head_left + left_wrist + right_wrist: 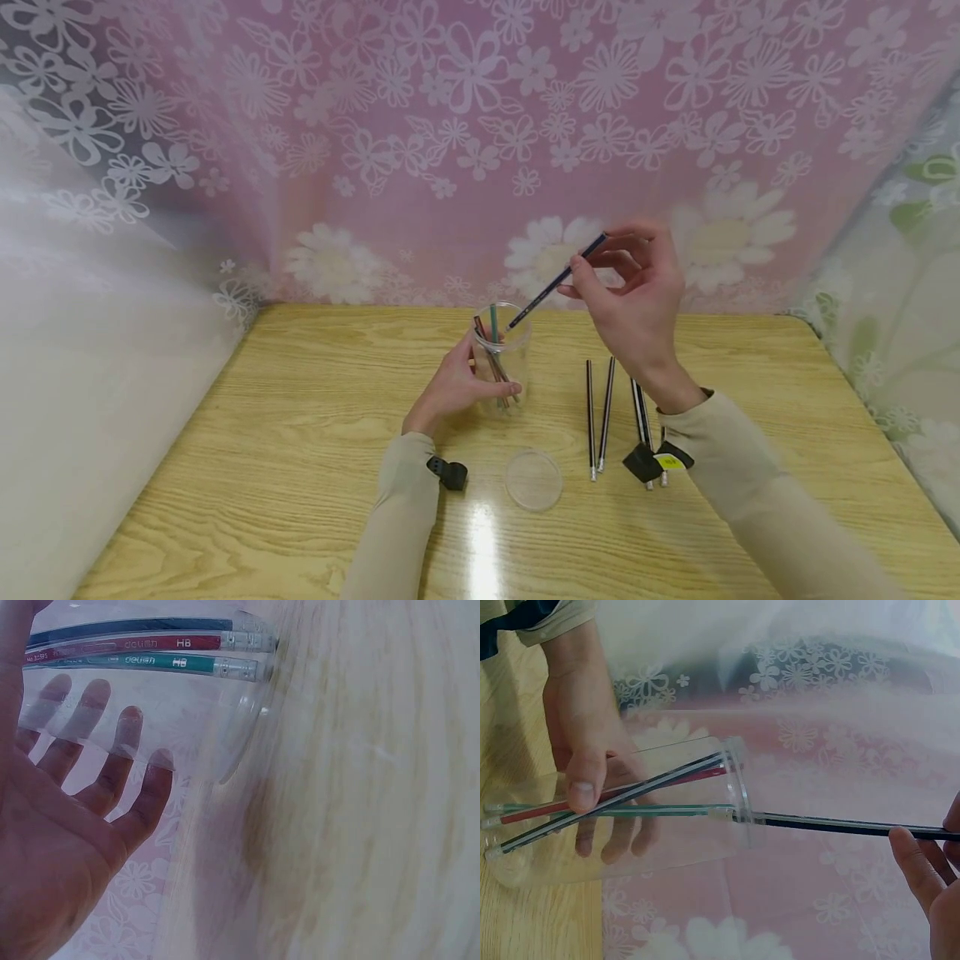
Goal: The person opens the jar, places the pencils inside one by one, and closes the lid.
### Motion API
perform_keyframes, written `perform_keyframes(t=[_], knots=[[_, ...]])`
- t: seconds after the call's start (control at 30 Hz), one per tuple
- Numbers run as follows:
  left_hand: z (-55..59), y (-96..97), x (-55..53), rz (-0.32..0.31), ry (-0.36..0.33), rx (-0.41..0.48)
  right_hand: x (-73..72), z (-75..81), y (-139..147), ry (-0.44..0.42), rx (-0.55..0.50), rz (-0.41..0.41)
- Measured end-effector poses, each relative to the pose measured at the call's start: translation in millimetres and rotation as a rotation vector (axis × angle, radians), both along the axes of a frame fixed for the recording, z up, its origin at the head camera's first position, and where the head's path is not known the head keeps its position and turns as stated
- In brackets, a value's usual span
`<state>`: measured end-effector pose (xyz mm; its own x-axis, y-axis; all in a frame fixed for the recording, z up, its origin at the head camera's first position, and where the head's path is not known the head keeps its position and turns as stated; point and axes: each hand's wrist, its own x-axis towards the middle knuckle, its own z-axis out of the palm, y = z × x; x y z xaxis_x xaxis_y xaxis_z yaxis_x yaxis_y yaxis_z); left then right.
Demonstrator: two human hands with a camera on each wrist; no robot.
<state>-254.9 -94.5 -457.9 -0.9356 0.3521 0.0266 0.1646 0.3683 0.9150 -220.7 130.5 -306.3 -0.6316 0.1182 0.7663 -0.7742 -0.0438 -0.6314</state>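
Note:
A clear plastic jar (519, 367) stands on the wooden table, with my left hand (453, 385) gripping it around the side, thumb in front. Inside lean a green pencil (161, 662), a red pencil (165, 643) and a dark pencil (652, 782), their eraser ends at the bottom. Above and to the right, my right hand (641, 292) pinches another dark pencil (558, 282) between thumb and fingers. That pencil slants down to the left, its eraser end at the jar's mouth.
Several dark pencils (589, 417) lie on the table (337, 417) below my right forearm, some partly hidden by the wrist camera. A clear round lid (533, 480) lies flat in front of the jar. Flowered curtains (420, 150) hang behind and at both sides.

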Motion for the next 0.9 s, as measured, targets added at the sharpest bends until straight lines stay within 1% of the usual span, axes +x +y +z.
perform_keyframes(t=[0.13, 0.33, 0.47, 0.6, 0.7, 0.77, 0.9], knots=[[-0.7, -0.3, -0.3, 0.004, -0.001, -0.011, -2.7, -6.1, -4, -0.005, 0.068, -0.019], [-0.6, -0.7, 0.3, 0.01, -0.011, -0.021, -9.5, -15.7, -8, -0.042, 0.075, -0.003], [-1.1, -0.5, 0.2, 0.006, -0.007, -0.011, -14.7, -21.8, -11, -0.099, 0.046, 0.014], [-1.3, 0.1, -0.4, 0.001, 0.013, 0.003, -17.4, -26.3, -14, -0.192, 0.03, 0.039], [-1.3, 0.3, -0.5, 0.0, 0.022, 0.01, -17.8, -28.7, -16, -0.262, 0.049, 0.068], [-1.0, 0.3, -0.4, -0.003, 0.023, 0.016, -17.8, -29.8, -17, -0.291, 0.077, 0.078], [-0.5, 0.4, 0.0, -0.003, 0.013, 0.019, -17.6, -31.7, -19, -0.316, 0.125, 0.087]])
